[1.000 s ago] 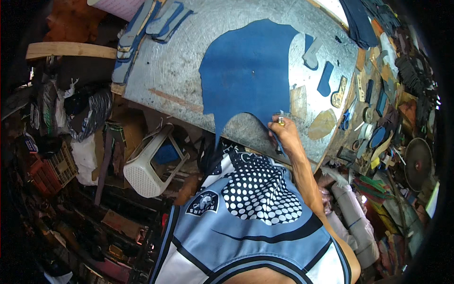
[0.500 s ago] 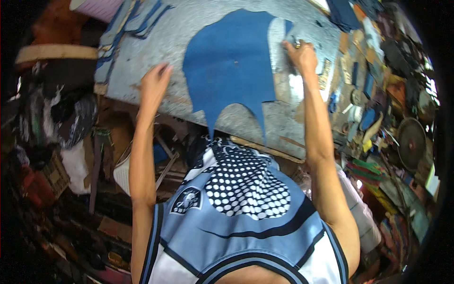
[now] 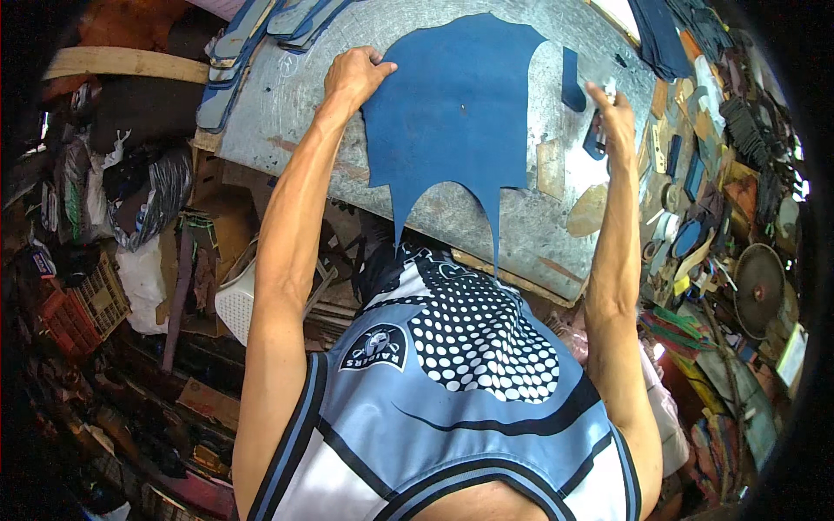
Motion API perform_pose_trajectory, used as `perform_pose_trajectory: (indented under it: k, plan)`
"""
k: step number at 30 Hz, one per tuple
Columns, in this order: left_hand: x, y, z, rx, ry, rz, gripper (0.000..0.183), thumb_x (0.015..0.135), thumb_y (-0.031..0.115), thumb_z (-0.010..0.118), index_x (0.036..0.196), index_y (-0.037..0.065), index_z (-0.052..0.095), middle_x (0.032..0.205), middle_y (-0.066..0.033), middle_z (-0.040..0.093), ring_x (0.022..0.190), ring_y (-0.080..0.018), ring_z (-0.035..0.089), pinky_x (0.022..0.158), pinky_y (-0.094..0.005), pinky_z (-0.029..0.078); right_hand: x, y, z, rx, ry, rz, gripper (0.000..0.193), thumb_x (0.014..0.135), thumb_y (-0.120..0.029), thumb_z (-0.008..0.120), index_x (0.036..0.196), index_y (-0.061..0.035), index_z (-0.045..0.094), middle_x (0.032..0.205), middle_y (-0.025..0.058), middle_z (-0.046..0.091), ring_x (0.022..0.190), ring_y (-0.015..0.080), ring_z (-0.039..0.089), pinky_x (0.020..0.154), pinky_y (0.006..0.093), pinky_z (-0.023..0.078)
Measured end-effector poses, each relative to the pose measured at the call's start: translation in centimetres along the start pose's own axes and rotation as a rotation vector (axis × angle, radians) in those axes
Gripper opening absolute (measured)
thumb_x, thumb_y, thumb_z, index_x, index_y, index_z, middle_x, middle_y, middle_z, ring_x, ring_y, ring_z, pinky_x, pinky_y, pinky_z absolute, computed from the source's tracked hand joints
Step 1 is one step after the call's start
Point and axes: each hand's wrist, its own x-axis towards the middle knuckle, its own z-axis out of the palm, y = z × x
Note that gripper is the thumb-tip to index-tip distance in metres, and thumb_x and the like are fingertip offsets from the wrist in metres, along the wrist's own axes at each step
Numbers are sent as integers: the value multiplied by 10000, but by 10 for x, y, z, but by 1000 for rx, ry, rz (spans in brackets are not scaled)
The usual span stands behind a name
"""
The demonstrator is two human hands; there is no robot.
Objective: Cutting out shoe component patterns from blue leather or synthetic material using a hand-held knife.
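On the grey metal tabletop [image 3: 261, 130], the irregular blue leather-like sheet [image 3: 456, 113], probably supple, best edge-held, is touched by the left hand [image 3: 354, 76], pinch unclear; a silvery object [image 3: 611, 89] is gripped by the right hand [image 3: 618, 123].

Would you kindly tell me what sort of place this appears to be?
Probably a workshop for cutting leather or similar material: a large blue sheet with scooped edges lies on a worn grey table, with stacked blue-edged pieces at its left.
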Motion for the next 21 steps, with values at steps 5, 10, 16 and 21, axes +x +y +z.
perform_pose_trajectory:
  k: [5,10,16,21]
  plan:
    - [4,-9,-12,33,4,68,488,808,405,772,1102,20,712,906,-161,735,801,-288,713,742,-407,557,-50,-17,-37,210,-25,-12,485,951,-459,602,1083,4,656,674,50,595,524,88,504,461,237,393]
    - [-41,-42,-18,336,256,419,771,775,570,740,1355,92,567,1417,-233,502,1325,-396,455,1042,-550,391,-108,-20,-20,664,-115,-113,521,997,-472,517,1043,35,626,768,99,652,478,107,491,447,252,407]
    - [-138,-30,-18,300,27,342,967,700,581,793,1464,111,431,1582,-227,229,1473,-451,134,1172,-605,179,-153,-8,-5,772,-287,-3,579,1013,-511,458,1158,36,583,886,131,672,525,115,522,455,252,423]
    - [-191,-11,-9,252,-7,283,927,719,513,809,1453,91,431,1581,-234,221,1465,-455,164,1166,-595,194,-176,1,-9,397,-574,153,672,909,-597,593,1078,53,622,742,108,675,450,100,509,378,235,378]
